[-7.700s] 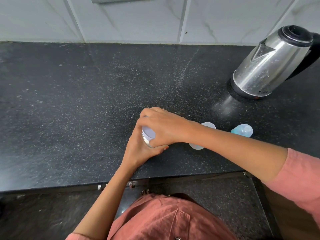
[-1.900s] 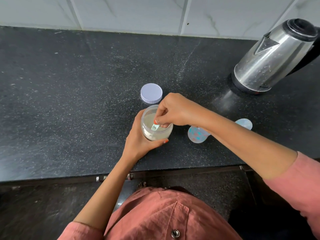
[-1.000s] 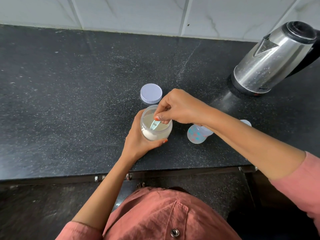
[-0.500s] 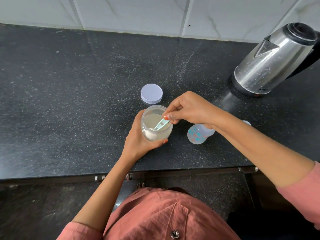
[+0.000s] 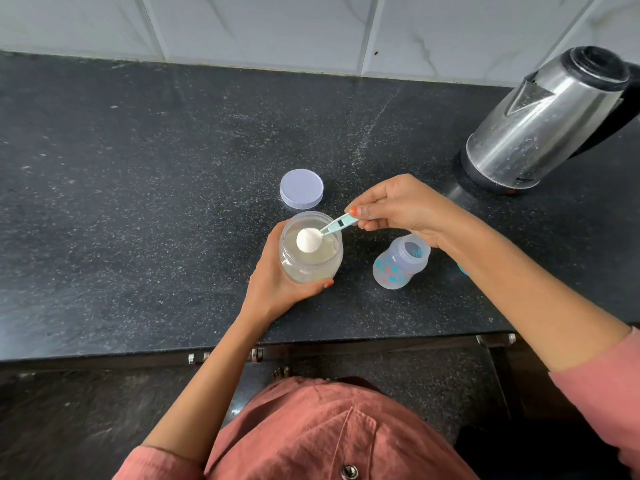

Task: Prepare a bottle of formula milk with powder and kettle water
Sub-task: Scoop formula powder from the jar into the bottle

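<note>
One heaped scoop [image 5: 309, 239] hovers over the powder jar [image 5: 311, 252], its handle pinched by right hand [image 5: 398, 207] fingers [image 5: 360, 212]; left hand [image 5: 277, 282] wraps the jar. Loose powder spills easily; the light, tippy bottle [image 5: 401, 263] stands just right of the jar.

L hand [image 5: 273, 282] cupped w/ fingers wrapped, arm reaching fwd from below; R hand [image 5: 398, 209] raised beside it, thumb & forefinger pinched, other fingers curled, forearm angling in from right.
</note>
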Available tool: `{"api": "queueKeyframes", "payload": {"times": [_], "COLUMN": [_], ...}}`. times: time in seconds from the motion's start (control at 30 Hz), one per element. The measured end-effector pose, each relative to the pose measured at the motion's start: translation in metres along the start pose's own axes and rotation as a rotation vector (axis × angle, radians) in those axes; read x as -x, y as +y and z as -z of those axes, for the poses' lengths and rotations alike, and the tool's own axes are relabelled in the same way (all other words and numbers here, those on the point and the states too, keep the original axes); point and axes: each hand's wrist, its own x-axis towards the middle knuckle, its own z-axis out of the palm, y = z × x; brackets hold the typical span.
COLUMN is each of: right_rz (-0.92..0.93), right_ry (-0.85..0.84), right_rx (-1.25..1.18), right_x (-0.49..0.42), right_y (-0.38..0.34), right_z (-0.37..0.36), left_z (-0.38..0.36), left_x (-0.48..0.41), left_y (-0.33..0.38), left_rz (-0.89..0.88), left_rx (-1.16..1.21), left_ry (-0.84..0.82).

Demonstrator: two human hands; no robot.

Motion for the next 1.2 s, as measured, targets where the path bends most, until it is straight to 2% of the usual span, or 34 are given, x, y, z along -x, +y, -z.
{"api": "queueKeyframes", "payload": {"times": [0.2,0.77,0.87,1.03,1.2], "right_rz": [0.002,-0.039,-0.040,-0.052,-0.051], "right_ry": [0.027,-0.012,-0.017,-0.002,-0.002], "right_rx": [0.123,-0.009,-0.060,-0.152,-0.214], "right_x": [-0.009,-0.010,-0.007,-0.002,0.004], "right_y": [0.004,0.008,0.007,0.007,0.008], "right_z": [0.000,0.005,0.009,0.020,0.033], "left_z": [0.000,0.001,0.008,0.018,0.013], "left_x": [0.000,-0.002,0.003,0.018,0.030], "left_y": [-0.001,-0.012,-0.007,0.015,0.035], "left_rz": [-0.008,-0.034,-0.044,-0.188,-0.327], "left_rx": [-0.003,0.039,0.032,-0.092,-0.207], "left_ry": [-0.002,-0.028,0.039,0.229,0.319]}}
